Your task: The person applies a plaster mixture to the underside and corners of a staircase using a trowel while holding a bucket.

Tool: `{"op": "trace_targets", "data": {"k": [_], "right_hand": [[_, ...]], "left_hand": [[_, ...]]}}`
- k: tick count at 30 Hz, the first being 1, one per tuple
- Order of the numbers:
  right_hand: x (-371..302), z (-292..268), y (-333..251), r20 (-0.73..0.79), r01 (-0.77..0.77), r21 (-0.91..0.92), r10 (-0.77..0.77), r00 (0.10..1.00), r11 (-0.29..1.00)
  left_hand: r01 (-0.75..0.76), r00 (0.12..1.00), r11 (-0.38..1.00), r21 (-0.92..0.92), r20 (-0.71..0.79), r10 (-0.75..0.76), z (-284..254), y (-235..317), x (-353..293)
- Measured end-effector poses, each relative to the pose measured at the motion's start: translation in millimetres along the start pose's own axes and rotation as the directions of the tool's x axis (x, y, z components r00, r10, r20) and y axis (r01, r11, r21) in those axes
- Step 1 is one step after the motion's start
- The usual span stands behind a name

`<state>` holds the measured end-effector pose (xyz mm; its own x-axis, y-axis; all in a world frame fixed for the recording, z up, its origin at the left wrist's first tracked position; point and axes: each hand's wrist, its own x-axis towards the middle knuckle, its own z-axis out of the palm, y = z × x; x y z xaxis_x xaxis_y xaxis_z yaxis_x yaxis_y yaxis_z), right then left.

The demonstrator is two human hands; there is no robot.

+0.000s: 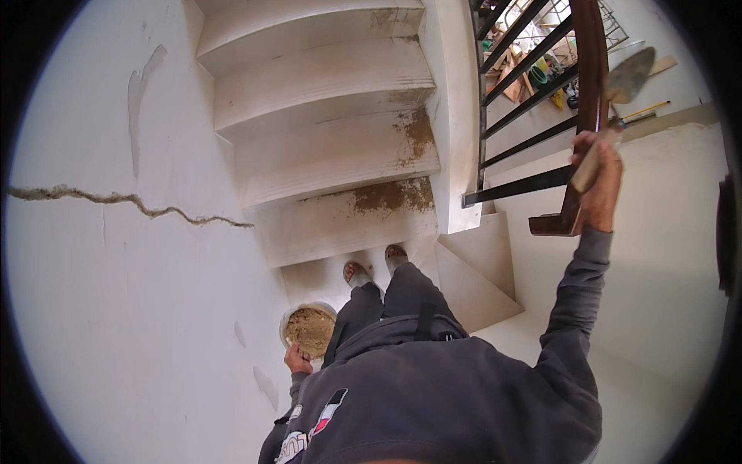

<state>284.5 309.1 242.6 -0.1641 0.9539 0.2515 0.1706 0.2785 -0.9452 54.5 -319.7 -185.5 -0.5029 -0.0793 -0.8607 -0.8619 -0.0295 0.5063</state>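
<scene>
My right hand (600,174) is wrapped round the wooden handle of a trowel (632,76), raised beside the stair railing. The trowel's pointed blade is grey and smeared and tilts up past the dark wooden handrail (590,77). Low on the left, my left hand (298,360) is closed at the edge of a bucket (284,329) of brown, sandy mortar (311,331). It seems to grip the rim or handle, though the fingers are partly hidden. A long, jagged crack (131,199) runs across the white wall left of me.
White stairs (325,127) rise ahead of my feet, with brown dirt (394,196) on the right of several treads. Black metal bars (533,143) close off the right side. Beyond them lies a pile of clutter (533,69) with wood pieces. Pale peeled patches (143,100) mark the wall.
</scene>
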Motion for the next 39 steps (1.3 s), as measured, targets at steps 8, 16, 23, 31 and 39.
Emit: {"op": "trace_targets", "data": {"k": [8, 16, 23, 31, 39], "right_hand": [[58.8, -56.2, 9.9, -0.270, 0.026, -0.243, -0.093, 0.958, 0.970], [91.3, -49.9, 57.9, -0.402, 0.029, 0.034, -0.012, 0.915, 0.999], [75.9, -29.9, 72.8, -0.503, 0.129, -0.045, -0.134, 0.854, 0.991], [72.8, -26.5, 68.0, -0.481, 0.135, -0.207, -0.221, 0.848, 0.969], [74.2, -31.2, 70.4, -0.464, 0.179, -0.225, -0.267, 0.845, 0.958]], "left_hand": [[0.003, 1.000, 0.995, 0.101, 0.024, -0.005, 2.5, -2.6, 12.8], [0.001, 0.998, 0.995, 0.104, 0.056, -0.007, 1.3, -2.2, 16.6], [-0.042, 0.996, 0.995, 0.088, 0.079, 0.035, -2.6, 7.1, 0.1], [-0.059, 0.994, 0.992, 0.114, 0.094, 0.048, -4.1, 7.5, 1.6], [-0.066, 0.990, 0.988, 0.139, 0.136, 0.047, 2.2, 12.9, -2.2]]}}
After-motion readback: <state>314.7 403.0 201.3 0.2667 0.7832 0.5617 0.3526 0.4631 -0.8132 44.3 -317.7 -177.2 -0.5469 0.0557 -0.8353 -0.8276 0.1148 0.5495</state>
